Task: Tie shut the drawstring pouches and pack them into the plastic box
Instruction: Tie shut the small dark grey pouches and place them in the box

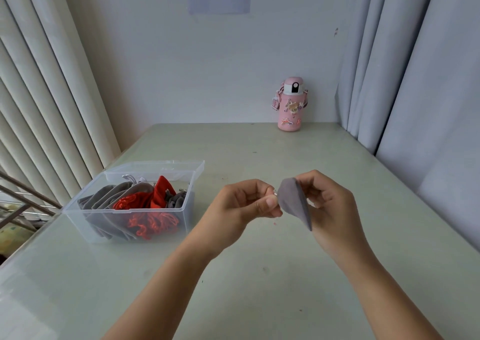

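Grey pouch (294, 204): held mid-air between both hands, long axis near upright, right hand (330, 207) gripping its back, left hand (246, 207) pinching its drawstring end; plastic box (130, 207) lies leftward, nearer the left hand.

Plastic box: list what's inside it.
The plastic box holds grey pouches and red pouches, heaped together. The heap hides the box floor and anything lower down.

Grey pouch (294, 201) hanging edge-on between both hands' fingers (270, 204), tip pointing down. Clear plastic box (124, 217) sitting open left of the fingers, holding grey and red pouches (145, 204).
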`<state>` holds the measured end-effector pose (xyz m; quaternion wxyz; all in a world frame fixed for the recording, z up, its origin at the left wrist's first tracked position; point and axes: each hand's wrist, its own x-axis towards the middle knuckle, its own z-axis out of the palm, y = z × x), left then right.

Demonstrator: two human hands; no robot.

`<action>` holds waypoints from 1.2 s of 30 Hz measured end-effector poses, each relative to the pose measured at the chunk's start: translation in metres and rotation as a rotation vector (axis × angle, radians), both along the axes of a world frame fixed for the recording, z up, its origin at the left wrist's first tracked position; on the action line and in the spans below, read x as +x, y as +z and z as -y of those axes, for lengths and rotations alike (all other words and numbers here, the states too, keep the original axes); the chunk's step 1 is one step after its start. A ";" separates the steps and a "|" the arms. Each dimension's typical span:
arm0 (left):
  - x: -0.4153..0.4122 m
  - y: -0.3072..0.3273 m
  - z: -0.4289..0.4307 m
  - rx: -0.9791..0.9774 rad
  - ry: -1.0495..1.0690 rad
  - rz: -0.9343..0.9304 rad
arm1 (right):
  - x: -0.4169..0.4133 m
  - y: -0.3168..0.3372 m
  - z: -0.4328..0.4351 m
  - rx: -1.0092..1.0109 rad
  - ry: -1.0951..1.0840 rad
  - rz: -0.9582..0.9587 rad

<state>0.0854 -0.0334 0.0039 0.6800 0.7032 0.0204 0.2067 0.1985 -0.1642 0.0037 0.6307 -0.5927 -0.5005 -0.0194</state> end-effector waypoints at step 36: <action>-0.083 0.051 -0.103 -0.578 0.437 -0.202 | -0.067 0.001 -0.101 -0.304 0.087 0.332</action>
